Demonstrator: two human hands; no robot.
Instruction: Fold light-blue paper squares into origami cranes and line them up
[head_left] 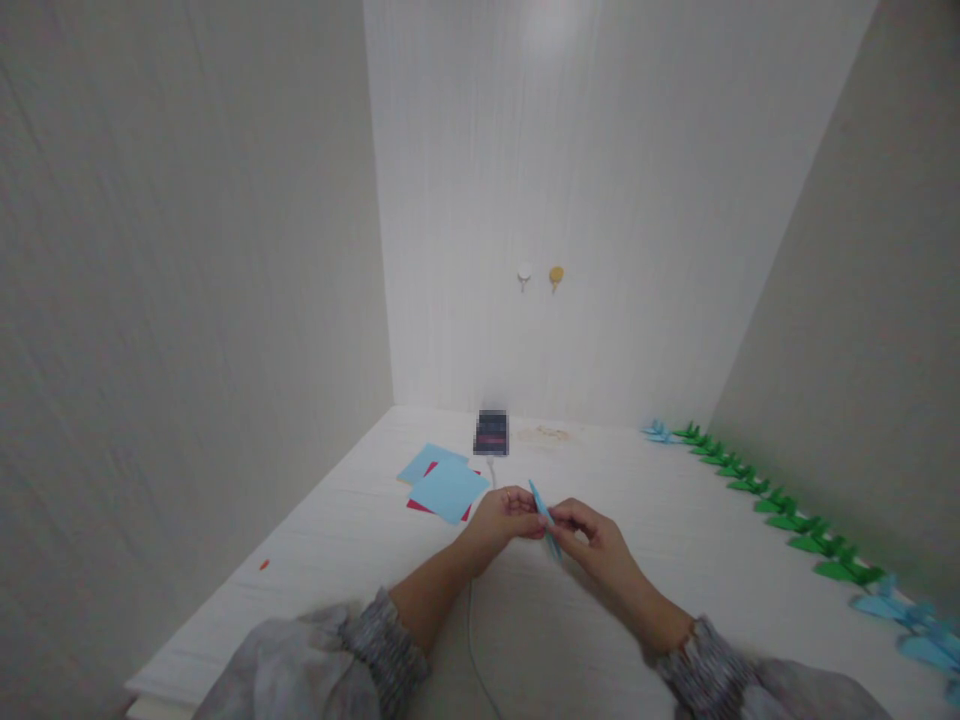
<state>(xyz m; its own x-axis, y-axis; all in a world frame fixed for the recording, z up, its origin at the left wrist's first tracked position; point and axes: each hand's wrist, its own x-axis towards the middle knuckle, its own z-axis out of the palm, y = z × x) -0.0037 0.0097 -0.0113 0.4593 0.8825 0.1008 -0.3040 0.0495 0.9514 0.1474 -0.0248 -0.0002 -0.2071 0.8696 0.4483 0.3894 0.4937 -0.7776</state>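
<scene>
One white tabletop (322, 600), faintly streaked, is set beneath the fingers (519, 496), its near corner shown well to their left. Three plain walls are recorded: a pale back wall (465, 160) is placed beyond the fingers, and a greyer left wall (187, 300) and right wall (870, 260) are ranged to either side of them. Above and beyond the fingers, one white hook (524, 273) and one yellow hook (556, 274) are mounted side by side, a soft patch of light (551, 27) being cast higher up.

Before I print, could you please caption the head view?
Both hands hold blue paper, with green paper shapes lining the table.
</scene>
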